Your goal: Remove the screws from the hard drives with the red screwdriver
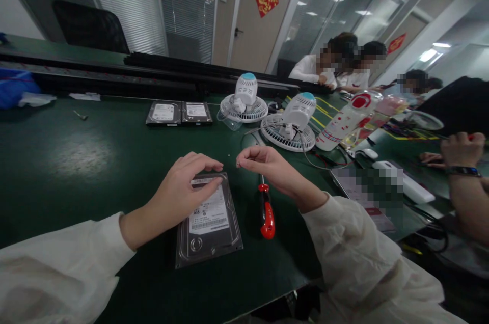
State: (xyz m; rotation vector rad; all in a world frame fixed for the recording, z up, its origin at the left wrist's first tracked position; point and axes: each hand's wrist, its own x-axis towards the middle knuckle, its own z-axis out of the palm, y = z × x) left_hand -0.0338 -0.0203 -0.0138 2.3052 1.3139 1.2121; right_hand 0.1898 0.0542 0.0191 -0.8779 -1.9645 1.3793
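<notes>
A hard drive (pixel 210 217) with a white label lies flat on the green table (pixel 126 156) in front of me. Over its upper left part is my left hand (pixel 187 184), thumb and fingers apart, holding nothing. My right hand (pixel 263 161) hovers past the drive's upper right corner with thumb and fingertips pinched; a tiny thing seems to show at the tips, too small to name. Beneath that hand lies a screwdriver (pixel 267 217) with a red and black handle, its shaft partly hidden.
Two more drives (pixel 163 112) lie farther back. Two white fans (pixel 288 125), a patterned bottle (pixel 347 120) and cables stand right of them. A sheet (pixel 359 196) and a white power strip (pixel 407 181) lie at the right, near another person's arm (pixel 466 186).
</notes>
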